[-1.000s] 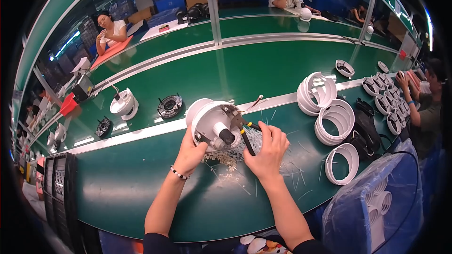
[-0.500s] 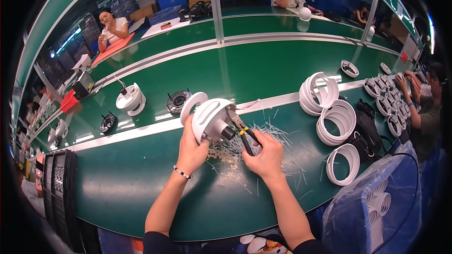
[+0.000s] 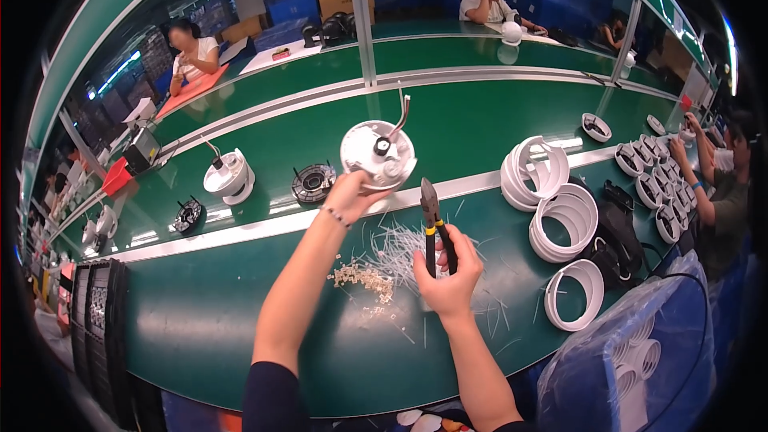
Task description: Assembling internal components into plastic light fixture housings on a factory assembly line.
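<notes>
My left hand (image 3: 358, 198) is closed on the lower edge of a round white plastic housing (image 3: 362, 146), at or just above the far green belt. Its flat base faces up, and a short bundle of wires (image 3: 404, 110) rises from a black fitting in its middle. In my right hand (image 3: 452, 284) is a pair of pliers (image 3: 432, 220) with black and yellow handles, jaws pointing up and apart from the housing. Below the hands lie thin white cut-off strips (image 3: 396, 254) in a loose heap, beside a scatter of tiny beige pieces (image 3: 362, 278).
A similar white housing (image 3: 230, 180) and black round parts (image 3: 314, 182) sit along the belt at left. White rings (image 3: 564, 228) stack at right near black pouches (image 3: 628, 228) and a plastic-lined blue bin (image 3: 592, 384). Black trays (image 3: 98, 312) stand at left. Co-workers sit across and at right.
The housing has moved away from me over the belt and turned so its wired base faces up. The pliers have come out of it and now point upward.
</notes>
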The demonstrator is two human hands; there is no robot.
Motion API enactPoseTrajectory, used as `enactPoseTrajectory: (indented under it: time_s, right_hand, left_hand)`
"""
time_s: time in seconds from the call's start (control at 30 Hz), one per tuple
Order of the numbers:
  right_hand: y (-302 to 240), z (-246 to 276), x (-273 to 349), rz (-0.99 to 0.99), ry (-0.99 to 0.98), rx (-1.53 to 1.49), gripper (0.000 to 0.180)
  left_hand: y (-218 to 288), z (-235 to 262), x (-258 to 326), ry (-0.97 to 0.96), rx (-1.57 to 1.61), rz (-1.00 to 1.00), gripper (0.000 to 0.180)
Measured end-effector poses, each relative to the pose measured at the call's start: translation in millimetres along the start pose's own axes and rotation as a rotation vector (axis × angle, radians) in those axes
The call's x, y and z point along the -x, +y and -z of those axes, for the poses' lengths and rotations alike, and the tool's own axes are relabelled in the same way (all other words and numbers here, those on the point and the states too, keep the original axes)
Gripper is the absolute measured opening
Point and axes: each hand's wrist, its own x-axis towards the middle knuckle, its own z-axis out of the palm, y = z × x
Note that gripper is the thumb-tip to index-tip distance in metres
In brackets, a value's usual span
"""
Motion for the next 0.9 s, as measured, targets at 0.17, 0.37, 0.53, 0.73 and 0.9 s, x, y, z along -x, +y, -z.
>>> enactPoseTrajectory:
  time_s: [0.17,0.37,0.53,0.73,0.9]
  right_hand:
    - [1,-2,2,-0.001,-0.025,0.029,0.040]
    - [2,3,1,0.035,-0.029,0.039,0.042]
    - [-19,-5,10,0.060,-0.132,-0.068,0.042]
    - [-23,-12,29,0.279,-0.303,-0.086,0.043]
    - [-22,-19,38,0.419,-0.345,-0.120,0.045]
  left_hand:
    - [-30,-11,-94,-0.086,0.233,0.082,0.040]
    - [-45,-12,-108,0.023,-0.165,0.058,0.049]
    - [20,35,-76,0.569,-1.597,-0.792,0.042]
    - [29,76,-54,0.686,-1.834,-0.172,0.056]
    - [27,102,-27,0.722,-1.328,-0.669,0.044]
